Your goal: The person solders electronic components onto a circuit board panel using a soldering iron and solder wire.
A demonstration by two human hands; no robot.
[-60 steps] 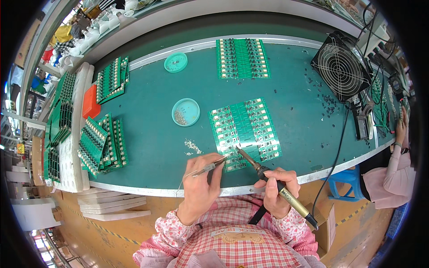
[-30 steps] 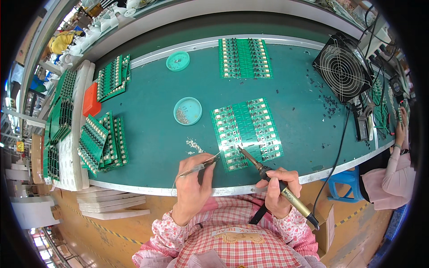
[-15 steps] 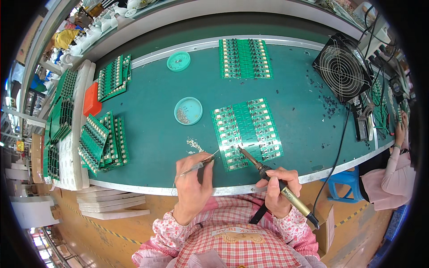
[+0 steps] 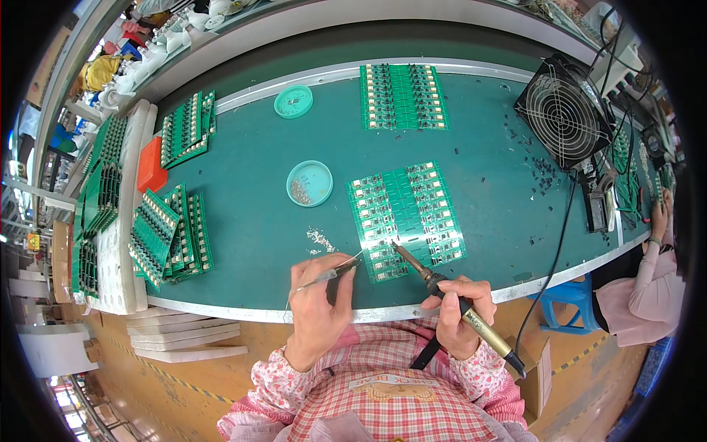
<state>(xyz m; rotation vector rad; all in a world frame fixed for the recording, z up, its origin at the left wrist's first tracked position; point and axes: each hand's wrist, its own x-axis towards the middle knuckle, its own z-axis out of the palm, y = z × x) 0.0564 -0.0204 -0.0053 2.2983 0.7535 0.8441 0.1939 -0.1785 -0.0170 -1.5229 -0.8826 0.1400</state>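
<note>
A green circuit board panel [image 4: 406, 214], lined with two columns of small components, lies flat in front of me. My right hand [image 4: 464, 313] is closed around the handle of a soldering iron [image 4: 482, 328], whose tip meets the panel's lower middle part, at or just above its surface. Between the thumb and fingers of my left hand [image 4: 317, 317] is a pair of tweezers [image 4: 324, 276], pointing at the panel's lower left edge. Whether the tweezers grip any component is too small to tell. Tiny pale parts [image 4: 319, 240] lie scattered just beyond my left hand.
Beyond stand two round teal dishes [image 4: 330, 188] and a second panel [image 4: 405, 96]. Stacked boards [image 4: 173, 236] and a red box [image 4: 151, 166] are at left. A black fan [image 4: 563, 110] stands right, near black bits and the iron's cord. A co-worker's hand [image 4: 661, 214] shows far right.
</note>
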